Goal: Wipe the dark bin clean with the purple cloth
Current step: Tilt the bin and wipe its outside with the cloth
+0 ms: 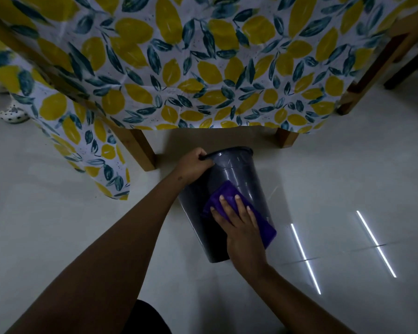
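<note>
Right hand (239, 227) lies flat, fingers spread, pressing the soft purple cloth (258, 220) onto the side of the dark, smooth plastic bin (239, 174). That bin is tipped over on the pale shiny floor (82, 225), beside the lemon-print tablecloth (203, 68). Left hand (193, 165) is closed around its rim. It looks light, stiff and slippery, so the rim seems the best place to hold

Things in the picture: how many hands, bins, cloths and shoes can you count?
Hands: 2, the left hand on the bin's rim, the right hand on the cloth
Bins: 1, the dark bin
Cloths: 1, the purple cloth
Shoes: 1, a white spotted shoe
Total: 5
</note>
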